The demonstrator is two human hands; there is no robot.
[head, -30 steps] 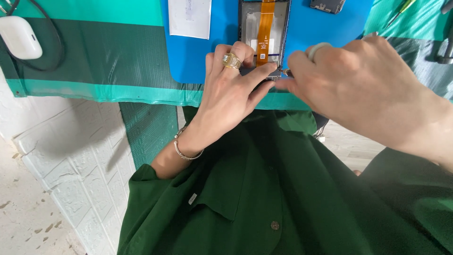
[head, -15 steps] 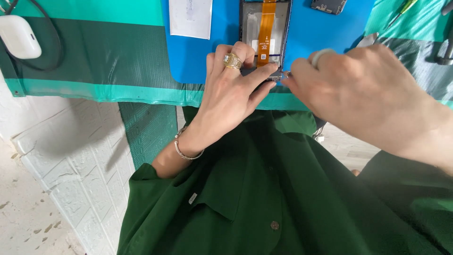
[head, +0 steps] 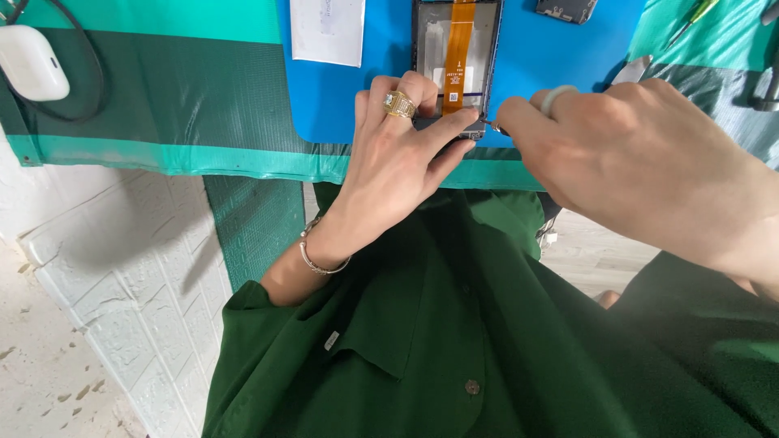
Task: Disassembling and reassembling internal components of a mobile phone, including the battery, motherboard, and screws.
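Your left hand (head: pixel 398 162) lies flat-fingered on the near end of the opened phone (head: pixel 454 57), pressing it down on the blue mat (head: pixel 365 97); no closed grip there, just fingers spread and bearing on the frame. The phone sits back-open at the near edge of the mat, its orange flex cable (head: pixel 461 40) running down the middle.

Your right hand (head: pixel 633 162) has a narrow pinch grip on a thin metal tool (head: pixel 492 125). Only its tip shows, right at the phone's lower right corner, just beside your left fingertips. Tweezers or a driver: cannot tell.

Risks as they look from here:
- The tip is working very near the flex cable's lower end. A slip toward the middle could nick or crease the ribbon.
- The phone's near end sits close to the table (head: pixel 162 81) edge, over your lap. If the left hand lifts or slides, the phone could tip off.
- Any small screw or part freed at that corner would likely drop past the edge into the green shirt (head: pixel 422 341) or to the floor.
- The tip points toward your left fingers; a hard push that breaks free could jab them.
- The ring (head: pixel 399 105) rides close to the open frame and could scrape it.

Paper slip (head: pixel 327 31) and white earbud case (head: pixel 31 61) lie well apart.
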